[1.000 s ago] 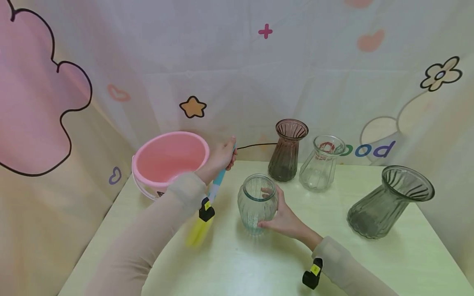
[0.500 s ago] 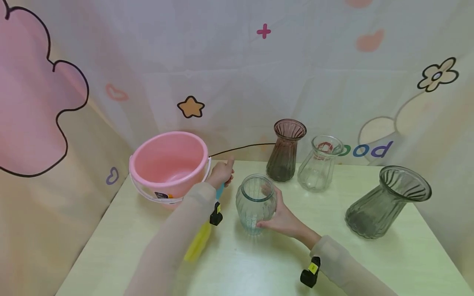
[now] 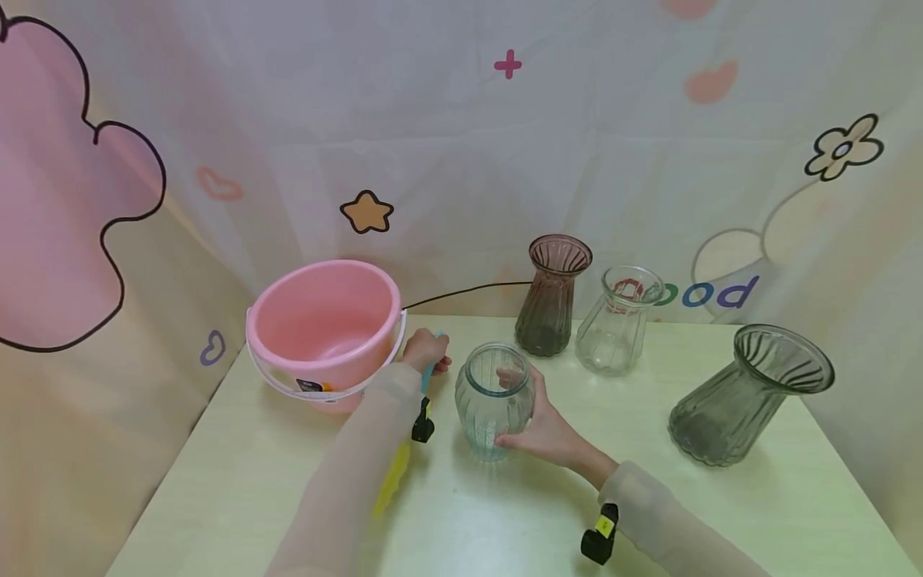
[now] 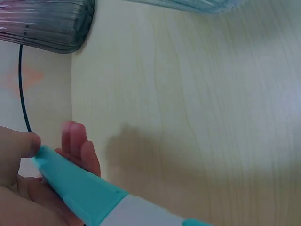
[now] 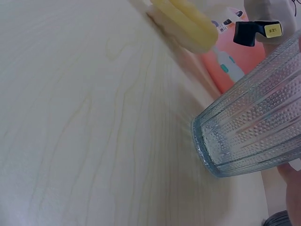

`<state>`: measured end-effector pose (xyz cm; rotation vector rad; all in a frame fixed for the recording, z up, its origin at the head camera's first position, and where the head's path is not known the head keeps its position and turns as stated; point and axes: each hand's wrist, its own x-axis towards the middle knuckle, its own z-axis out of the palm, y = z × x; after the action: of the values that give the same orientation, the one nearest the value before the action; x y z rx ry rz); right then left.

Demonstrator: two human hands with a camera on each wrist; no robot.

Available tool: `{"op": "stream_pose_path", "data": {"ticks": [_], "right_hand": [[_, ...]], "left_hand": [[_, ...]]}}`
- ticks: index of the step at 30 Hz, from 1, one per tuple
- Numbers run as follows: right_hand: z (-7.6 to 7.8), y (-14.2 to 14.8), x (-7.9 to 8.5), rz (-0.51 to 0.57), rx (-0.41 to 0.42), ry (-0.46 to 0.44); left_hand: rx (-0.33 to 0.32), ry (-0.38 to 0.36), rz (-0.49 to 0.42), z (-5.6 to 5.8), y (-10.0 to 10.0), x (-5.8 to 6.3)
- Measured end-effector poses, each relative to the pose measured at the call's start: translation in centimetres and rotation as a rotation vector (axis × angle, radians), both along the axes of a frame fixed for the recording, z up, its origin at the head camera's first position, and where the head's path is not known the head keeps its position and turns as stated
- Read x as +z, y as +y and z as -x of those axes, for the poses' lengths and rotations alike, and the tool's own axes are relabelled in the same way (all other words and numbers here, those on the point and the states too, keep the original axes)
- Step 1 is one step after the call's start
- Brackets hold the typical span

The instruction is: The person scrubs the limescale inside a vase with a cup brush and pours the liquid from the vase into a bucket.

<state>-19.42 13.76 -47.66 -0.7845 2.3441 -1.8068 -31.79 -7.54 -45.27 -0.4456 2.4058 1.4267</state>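
My left hand (image 3: 425, 351) holds a sponge brush by its teal-and-white handle (image 4: 84, 186), its thumb on the handle's end in the left wrist view. The brush's long yellow sponge head (image 5: 190, 26) points toward me, low over the table; my sleeve partly hides it in the head view. With fingers behind and thumb in front, my right hand (image 3: 548, 429) grips a clear ribbed glass jar (image 3: 485, 413), mouth up. In the right wrist view the jar's textured wall (image 5: 256, 115) and base show close to the tabletop. The brush is outside the jar.
A pink bucket (image 3: 324, 361) with a white handle stands left of my left hand. Behind the jar are a purplish glass vase (image 3: 551, 300) and a clear vase (image 3: 609, 340). A grey-green vase (image 3: 728, 409) stands at the right. A printed curtain (image 3: 447, 160) hangs behind the table.
My left hand has come down from beside the bucket's rim, bringing the brush lower and nearer the table. The right hand keeps its grip on the jar in about the same place.
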Motion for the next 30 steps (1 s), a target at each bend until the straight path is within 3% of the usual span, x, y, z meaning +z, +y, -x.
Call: {"op": "stream_pose_path", "data": {"ticks": [5, 8, 17, 25, 30], "right_hand": [[-0.1, -0.2, -0.1, 0.003, -0.011, -0.010], [-0.4, -0.4, 0.4, -0.001, -0.018, 0.001], [-1.5, -0.9, 2.5, -0.030, -0.022, 0.022], [-1.7, -1.0, 2.7, -0.015, -0.046, 0.033], [-1.8, -1.0, 2.5, -0.028, -0.068, 0.038]], "left_hand": [[-0.121, 0.075, 0.323, -0.5, -0.6, -0.2], [-0.189, 0.096, 0.436, -0.7, -0.9, -0.3], [-0.218, 0.060, 0.465, -1.3, -0.9, -0.7], [-0.237, 0.054, 0.482, -1.8, -0.8, -0.2], [-0.267, 0.113, 0.465, -2.0, -0.4, 0.3]]}}
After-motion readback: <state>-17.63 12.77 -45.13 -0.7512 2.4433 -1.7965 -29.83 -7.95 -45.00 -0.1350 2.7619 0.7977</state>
